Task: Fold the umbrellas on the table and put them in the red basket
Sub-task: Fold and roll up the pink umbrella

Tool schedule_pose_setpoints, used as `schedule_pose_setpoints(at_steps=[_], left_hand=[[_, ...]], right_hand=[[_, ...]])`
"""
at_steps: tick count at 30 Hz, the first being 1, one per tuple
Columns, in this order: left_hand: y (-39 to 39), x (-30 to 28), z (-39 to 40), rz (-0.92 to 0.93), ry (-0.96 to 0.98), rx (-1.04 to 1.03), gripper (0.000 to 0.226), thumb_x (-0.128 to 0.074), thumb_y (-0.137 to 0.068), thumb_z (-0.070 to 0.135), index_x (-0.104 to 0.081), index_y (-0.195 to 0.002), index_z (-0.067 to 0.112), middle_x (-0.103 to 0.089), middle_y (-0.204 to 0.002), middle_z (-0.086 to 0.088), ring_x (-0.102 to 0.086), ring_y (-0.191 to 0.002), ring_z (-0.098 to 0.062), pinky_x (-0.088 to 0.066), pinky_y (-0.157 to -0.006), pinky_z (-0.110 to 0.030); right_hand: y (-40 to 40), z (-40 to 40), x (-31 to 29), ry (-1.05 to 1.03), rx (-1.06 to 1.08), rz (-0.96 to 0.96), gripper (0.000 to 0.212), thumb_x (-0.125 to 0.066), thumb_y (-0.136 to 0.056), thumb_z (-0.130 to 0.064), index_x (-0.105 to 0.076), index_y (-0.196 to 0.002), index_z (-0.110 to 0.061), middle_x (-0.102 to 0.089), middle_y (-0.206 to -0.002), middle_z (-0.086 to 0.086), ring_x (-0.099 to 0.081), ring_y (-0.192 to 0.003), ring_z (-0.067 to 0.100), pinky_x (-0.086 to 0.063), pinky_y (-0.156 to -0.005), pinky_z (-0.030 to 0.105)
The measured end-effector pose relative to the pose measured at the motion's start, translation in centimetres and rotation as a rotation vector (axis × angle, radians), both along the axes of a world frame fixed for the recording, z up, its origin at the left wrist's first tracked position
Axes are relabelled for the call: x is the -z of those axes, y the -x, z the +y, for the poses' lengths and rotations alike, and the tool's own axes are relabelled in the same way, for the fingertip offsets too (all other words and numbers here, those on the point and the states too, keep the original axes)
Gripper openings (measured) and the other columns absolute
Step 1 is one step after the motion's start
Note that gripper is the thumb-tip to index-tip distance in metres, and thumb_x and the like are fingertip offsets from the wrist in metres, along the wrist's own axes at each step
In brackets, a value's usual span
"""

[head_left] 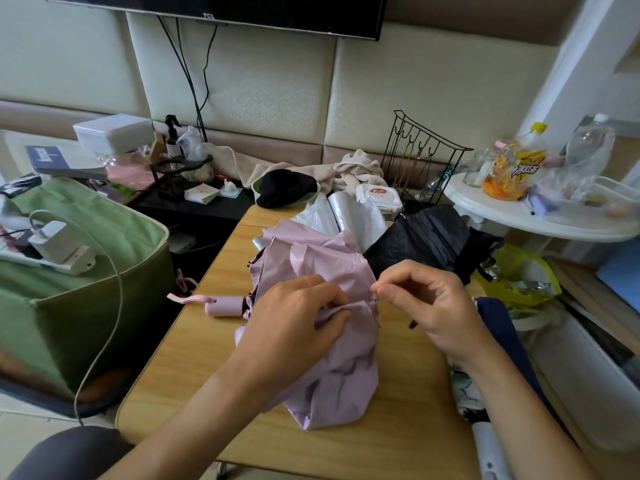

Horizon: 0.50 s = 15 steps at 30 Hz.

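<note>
Centrally on the wooden table [194, 358], the lilac umbrella [332, 368] lay crumpled, its handle pointing to the left edge. The left hand [294, 320] gripped a fold of its canopy while the right hand [426, 299] pinched the fabric's edge. Toward the far right corner lay a black umbrella [426, 237].

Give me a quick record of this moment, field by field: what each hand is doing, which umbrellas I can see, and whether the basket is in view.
left hand: grips the lilac umbrella's canopy fabric
right hand: pinches the canopy edge with its fingers
lilac umbrella state: loose, unfolded, pink handle pointing left
black umbrella: lies beyond, on the wooden table
navy umbrella: at the table's right edge
red basket: not in view
</note>
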<state>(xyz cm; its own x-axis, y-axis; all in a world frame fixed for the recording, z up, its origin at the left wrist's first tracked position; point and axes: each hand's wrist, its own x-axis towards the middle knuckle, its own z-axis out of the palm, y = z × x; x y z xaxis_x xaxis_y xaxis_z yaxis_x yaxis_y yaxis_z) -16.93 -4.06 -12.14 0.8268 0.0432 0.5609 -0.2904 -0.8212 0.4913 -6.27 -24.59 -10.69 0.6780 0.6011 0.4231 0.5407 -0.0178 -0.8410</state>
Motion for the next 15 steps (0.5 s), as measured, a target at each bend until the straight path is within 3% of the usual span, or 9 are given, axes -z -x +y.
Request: schedule_pose_setpoints(at_steps=[5, 11, 15], left_hand=[[-0.1, -0.1, 0.4, -0.02, 0.061, -0.034, 0.008, -0.065, -0.09, 0.036, -0.07, -0.089, 0.03, -0.062, -0.083, 0.013, -0.061, -0.08, -0.007, -0.051, -0.066, -0.038], [0.0, 0.0, -0.1, -0.048, 0.077, -0.023, 0.006, -0.067, -0.089, 0.035, -0.069, -0.088, 0.03, -0.062, -0.083, 0.014, -0.062, -0.078, -0.009, -0.053, -0.064, -0.039], [0.0, 0.1, -0.3, -0.059, 0.078, -0.019, 0.009, -0.065, -0.09, 0.036, -0.069, -0.091, 0.028, -0.063, -0.086, 0.013, -0.063, -0.081, -0.01, -0.053, -0.065, -0.039]], right_hand=[[-0.2, -0.7, -0.2, 0.118, -0.006, 0.03, 0.017, -0.067, -0.099, -0.022, -0.073, -0.091, -0.009, -0.068, -0.082, 0.009, -0.063, -0.076, 0.028, -0.052, -0.07, 0.039], [0.5, 0.3, 0.4, 0.195, 0.061, 0.035, 0.032, -0.065, -0.092, -0.053, -0.079, -0.081, -0.026, -0.069, -0.08, 0.0, -0.066, -0.076, 0.015, -0.052, -0.073, 0.036], [0.9, 1.3, 0.6, 0.058, 0.018, 0.237, 0.025, -0.075, -0.094, -0.034, -0.078, -0.078, -0.014, -0.062, -0.07, 0.002, -0.053, -0.067, 0.013, -0.043, -0.064, 0.025]])
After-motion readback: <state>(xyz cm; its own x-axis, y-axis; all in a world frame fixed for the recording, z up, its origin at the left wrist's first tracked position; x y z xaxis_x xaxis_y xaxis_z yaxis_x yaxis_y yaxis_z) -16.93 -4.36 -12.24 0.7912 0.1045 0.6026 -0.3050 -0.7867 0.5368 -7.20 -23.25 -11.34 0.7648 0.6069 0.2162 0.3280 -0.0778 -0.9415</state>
